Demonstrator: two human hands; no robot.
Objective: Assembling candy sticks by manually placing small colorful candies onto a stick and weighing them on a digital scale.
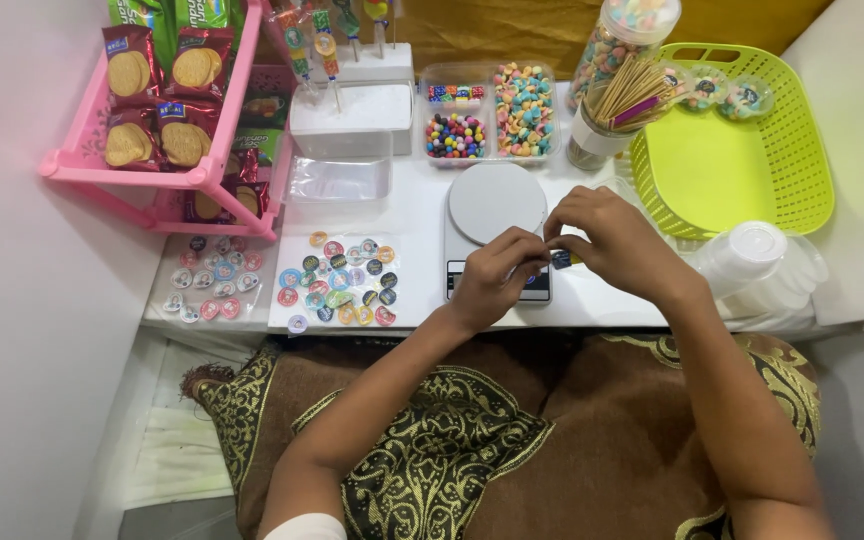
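White table (412, 215), person seated at it. Both hands meet just above the front edge of a grey kitchen scale (497, 205). Left hand (497, 275) curled, fingertips pinched on a small dark sticker (560, 259); right hand (612, 240) arched over it, fingers bent and closed on the same sticker from the far side. Sticker sits between the two hands, over the scale's right front corner. Left of the left hand: a sheet of round stickers (344, 280), a second sheet (212, 280) further out. Beyond the hands: trays of coloured sweets (492, 115). Beyond the right hand: a cup of wooden sticks (617, 105), green basket (752, 170); stacked white cups (752, 260) just right of it. Pink rack (167, 110) of biscuit packs far left.
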